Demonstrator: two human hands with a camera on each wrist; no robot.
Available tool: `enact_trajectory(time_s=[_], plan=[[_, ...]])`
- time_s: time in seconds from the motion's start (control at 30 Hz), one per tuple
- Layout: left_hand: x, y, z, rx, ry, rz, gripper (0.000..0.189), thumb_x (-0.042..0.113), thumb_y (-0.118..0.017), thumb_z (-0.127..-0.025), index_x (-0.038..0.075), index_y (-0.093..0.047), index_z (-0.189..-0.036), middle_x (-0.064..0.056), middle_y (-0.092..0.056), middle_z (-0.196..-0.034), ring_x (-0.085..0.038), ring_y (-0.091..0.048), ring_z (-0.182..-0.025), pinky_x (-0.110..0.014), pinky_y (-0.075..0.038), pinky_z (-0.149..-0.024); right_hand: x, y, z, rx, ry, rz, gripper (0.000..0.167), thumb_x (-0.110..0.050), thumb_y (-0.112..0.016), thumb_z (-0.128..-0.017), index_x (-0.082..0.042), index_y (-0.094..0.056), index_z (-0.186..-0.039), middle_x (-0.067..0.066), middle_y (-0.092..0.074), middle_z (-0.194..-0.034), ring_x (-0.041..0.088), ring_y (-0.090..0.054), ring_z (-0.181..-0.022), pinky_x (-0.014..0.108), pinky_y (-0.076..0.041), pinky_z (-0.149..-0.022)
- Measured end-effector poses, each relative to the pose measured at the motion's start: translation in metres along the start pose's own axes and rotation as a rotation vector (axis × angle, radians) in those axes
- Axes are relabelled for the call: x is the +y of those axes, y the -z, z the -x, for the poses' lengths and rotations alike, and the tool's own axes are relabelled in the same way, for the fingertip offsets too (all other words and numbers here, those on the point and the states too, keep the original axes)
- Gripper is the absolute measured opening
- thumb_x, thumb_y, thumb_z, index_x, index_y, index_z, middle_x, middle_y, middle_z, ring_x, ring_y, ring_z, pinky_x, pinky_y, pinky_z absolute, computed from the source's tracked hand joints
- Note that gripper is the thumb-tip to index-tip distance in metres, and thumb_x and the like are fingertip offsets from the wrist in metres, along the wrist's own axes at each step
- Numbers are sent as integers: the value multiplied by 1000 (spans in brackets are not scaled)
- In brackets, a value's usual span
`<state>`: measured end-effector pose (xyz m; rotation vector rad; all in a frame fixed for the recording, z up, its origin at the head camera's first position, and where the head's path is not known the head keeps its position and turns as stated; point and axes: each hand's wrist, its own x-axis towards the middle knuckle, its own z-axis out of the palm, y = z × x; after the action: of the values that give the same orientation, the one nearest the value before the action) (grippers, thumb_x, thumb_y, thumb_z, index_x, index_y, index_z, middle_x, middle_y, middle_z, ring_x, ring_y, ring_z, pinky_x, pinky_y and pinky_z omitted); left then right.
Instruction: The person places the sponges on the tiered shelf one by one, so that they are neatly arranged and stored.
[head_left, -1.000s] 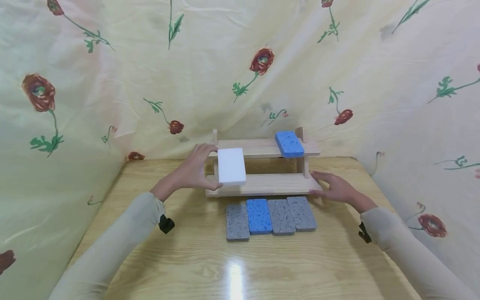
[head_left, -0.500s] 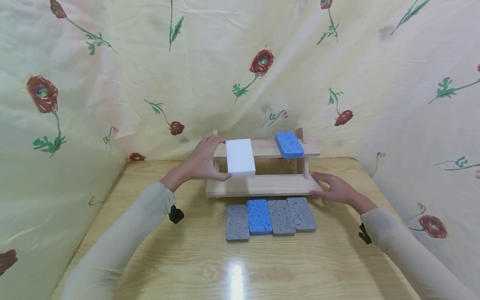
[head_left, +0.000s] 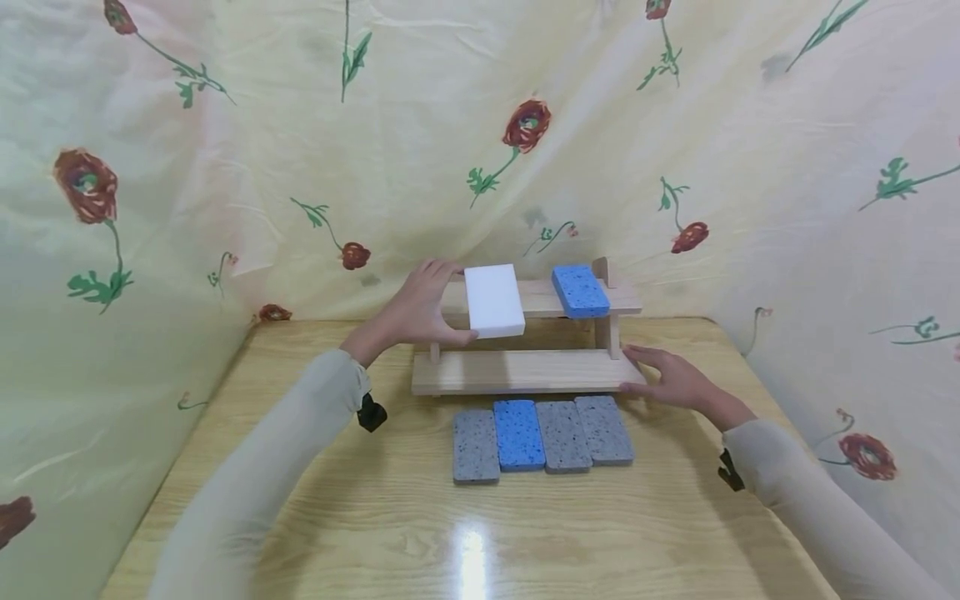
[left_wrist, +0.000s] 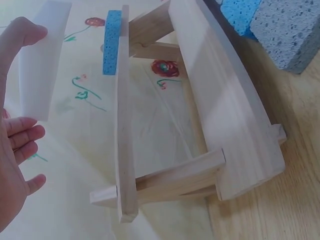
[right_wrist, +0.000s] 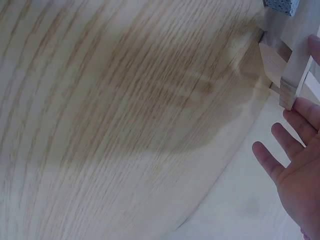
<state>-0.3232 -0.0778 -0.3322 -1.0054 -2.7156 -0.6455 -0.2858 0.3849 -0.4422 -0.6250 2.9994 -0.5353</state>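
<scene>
Floral cloth behind; left fingers pinch the block above the rack, left of its sponge — right fingers, spread, touch the rack.

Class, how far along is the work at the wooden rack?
Looks done: one blue sponge lies on the upper shelf of the wooden rack. In hand: the left hand holds a white block above that shelf, not yet set down; the right hand holds the rack's right end. Left, probably: setting down the block, then perhaps shelving the three grey sponges and second blue sponge lying on the table.
</scene>
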Motion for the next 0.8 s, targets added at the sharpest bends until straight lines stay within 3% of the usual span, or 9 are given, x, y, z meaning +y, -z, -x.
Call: enact_trajectory(time_s=[0.33, 0.8], plan=[[-5, -3, -14, 0, 16, -20, 106, 63, -80, -69, 5, -43, -150, -12, -47, -152, -32, -36, -143, -51, -29, -121, 1, 0, 0, 8, -7, -4, 81, -44, -73, -92, 4, -45, -150, 30, -46, -152, 54, -42, -139, 68, -36, -111], [-9, -12, -24, -19, 50, -60, 109, 65, -79, -71, 7, -39, -154, -12, -42, -157, -34, -34, -145, -54, -29, -121, 0, 0, 2, 5, -17, -3, 81, -44, -73, -92, 4, -45, -150, 29, -46, -152, 53, -41, -139, 67, -36, -111]])
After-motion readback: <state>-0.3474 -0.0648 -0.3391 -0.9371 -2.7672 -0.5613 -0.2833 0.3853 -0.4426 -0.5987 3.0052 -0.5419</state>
